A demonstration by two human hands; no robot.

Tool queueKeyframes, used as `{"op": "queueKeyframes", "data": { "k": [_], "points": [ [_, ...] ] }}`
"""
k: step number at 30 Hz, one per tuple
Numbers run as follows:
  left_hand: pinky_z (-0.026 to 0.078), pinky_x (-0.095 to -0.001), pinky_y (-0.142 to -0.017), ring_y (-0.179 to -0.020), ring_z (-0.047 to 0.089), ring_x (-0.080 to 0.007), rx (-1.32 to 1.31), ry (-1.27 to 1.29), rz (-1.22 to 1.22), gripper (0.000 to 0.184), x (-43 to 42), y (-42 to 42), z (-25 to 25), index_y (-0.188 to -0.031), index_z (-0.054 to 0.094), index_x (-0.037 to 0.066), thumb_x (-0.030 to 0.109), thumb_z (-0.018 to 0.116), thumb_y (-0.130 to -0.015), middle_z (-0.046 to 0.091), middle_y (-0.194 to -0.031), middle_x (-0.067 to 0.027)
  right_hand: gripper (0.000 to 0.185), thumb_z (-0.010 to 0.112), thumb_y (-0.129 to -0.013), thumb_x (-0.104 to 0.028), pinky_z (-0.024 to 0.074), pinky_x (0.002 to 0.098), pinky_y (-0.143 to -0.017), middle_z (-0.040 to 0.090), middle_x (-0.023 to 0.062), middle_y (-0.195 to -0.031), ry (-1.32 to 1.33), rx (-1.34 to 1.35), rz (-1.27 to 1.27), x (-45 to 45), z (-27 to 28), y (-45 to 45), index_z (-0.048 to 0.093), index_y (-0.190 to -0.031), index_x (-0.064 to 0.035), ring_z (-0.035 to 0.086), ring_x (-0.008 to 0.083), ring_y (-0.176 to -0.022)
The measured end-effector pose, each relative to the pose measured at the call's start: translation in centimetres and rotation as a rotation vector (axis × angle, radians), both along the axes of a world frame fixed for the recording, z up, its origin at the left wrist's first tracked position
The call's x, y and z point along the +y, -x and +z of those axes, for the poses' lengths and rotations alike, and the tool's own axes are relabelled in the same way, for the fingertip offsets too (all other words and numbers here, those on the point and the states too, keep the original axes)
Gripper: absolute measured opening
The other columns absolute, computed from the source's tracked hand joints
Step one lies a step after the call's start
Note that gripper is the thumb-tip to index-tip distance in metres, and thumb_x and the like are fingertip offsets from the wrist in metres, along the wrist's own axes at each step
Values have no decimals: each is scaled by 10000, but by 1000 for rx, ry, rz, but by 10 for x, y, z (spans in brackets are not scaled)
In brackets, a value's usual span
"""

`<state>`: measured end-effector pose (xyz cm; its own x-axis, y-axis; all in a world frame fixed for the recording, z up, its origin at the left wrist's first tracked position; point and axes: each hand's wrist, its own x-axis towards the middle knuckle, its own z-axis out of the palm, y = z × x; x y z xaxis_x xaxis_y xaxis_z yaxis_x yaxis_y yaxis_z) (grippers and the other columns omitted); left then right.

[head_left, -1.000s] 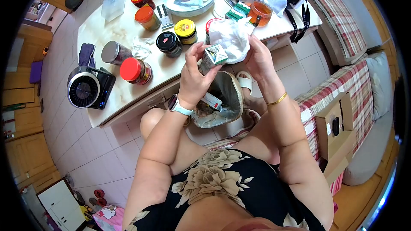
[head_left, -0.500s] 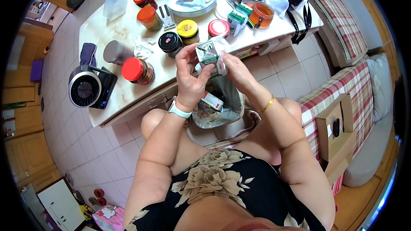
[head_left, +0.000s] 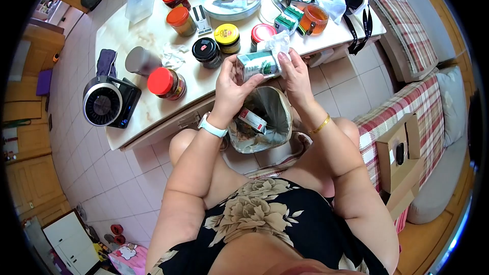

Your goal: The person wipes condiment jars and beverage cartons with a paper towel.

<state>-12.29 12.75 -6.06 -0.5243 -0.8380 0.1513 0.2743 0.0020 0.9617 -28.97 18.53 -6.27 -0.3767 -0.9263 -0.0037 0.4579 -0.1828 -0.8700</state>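
My left hand [head_left: 232, 90] is closed round a green-and-white tissue pack [head_left: 259, 66], with the thumb on its near side. The pack lies sideways over the bin, close to the table's front edge. At its right end, my right hand [head_left: 296, 75] pinches a white tissue [head_left: 278, 45] that sticks up out of the pack. Below both hands stands a lined trash bin [head_left: 277, 117] with a small red-and-white box [head_left: 252, 120] inside.
Along the table [head_left: 137, 114] are a black-lidded jar [head_left: 207, 53], a yellow-lidded jar [head_left: 227, 38], red-lidded jars [head_left: 167, 83], green packs [head_left: 289, 19], an amber glass cup [head_left: 314, 19] and a bowl [head_left: 232, 12]. A fan [head_left: 109, 103] stands left, a cardboard box [head_left: 400, 158] right.
The tissue pack has turned from end-on to lying sideways. My right hand has shifted right and up, and the white tissue now stands out above the pack's right end.
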Motion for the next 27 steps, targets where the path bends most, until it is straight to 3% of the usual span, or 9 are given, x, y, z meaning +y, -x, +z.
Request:
{"op": "queueKeyframes", "data": {
  "k": [3,11,14,16,18,20,21,22,27],
  "points": [
    [523,-306,-940,-1056,647,-171,-90,-7,7,596,0,-2,-1,-1314,508,-2,83,844,-830,655,-1133,-79,282,552,-1066,-202,481,240,-880,673,18,-1124,4,161,-20,1,-6,4,608,-1259,-4,589,68,-1008],
    [529,-303,-938,-1084,641,-155,-288,191,19,616,12,0,8,-1328,566,6,66,861,-790,658,-1183,-88,275,515,-1086,-205,478,223,-815,672,4,-1042,58,334,-107,-1,7,5,636,-1192,18,570,49,-933],
    [533,-313,-940,-1075,663,-171,-361,364,85,584,15,2,13,-1303,596,23,60,857,-783,682,-1170,-105,269,516,-1088,-206,475,218,-797,671,-3,-1016,40,264,-169,-4,9,14,643,-1175,15,569,43,-905],
    [538,-326,-940,-1077,683,-205,-429,529,165,593,15,3,12,-1309,598,39,52,851,-773,694,-1174,-123,273,512,-1092,-220,471,204,-782,674,-3,-1010,30,480,-344,1,13,24,660,-1179,-8,562,24,-894],
    [540,-337,-938,-1074,689,-225,-449,531,193,595,14,3,8,-1304,598,38,37,847,-764,697,-1173,-131,215,573,-1036,-136,501,286,-849,706,52,-1035,43,598,-398,6,22,24,676,-1191,-30,639,110,-974],
    [542,-348,-935,-1072,695,-245,-470,537,218,597,13,3,5,-1300,598,36,23,843,-756,701,-1171,-138,318,629,-903,-39,483,409,-974,708,127,-1138,300,1480,-486,8,33,16,682,-1216,-53,648,261,-1155],
    [540,-375,-922,-1059,688,-301,-471,541,263,576,13,2,5,-1286,599,38,48,830,-759,694,-1161,-156,428,651,-779,-5,413,495,-1074,666,164,-1261,272,1446,-316,10,26,3,695,-1201,-68,553,360,-1315],
    [538,-402,-909,-1046,680,-358,-471,545,304,556,13,3,3,-1272,600,39,74,817,-762,688,-1151,-175,449,656,-783,-9,400,485,-1099,642,153,-1323,317,1474,-248,12,21,-12,683,-1226,-77,542,334,-1344],
    [534,-387,-945,-1066,686,-346,-216,421,200,537,10,-7,-22,-1308,562,-14,28,733,-801,675,-1177,-218,488,691,-820,-86,377,509,-1138,606,158,-1379,419,1493,-53,17,15,-37,629,-1304,-98,521,320,-1371]
  ]
}}
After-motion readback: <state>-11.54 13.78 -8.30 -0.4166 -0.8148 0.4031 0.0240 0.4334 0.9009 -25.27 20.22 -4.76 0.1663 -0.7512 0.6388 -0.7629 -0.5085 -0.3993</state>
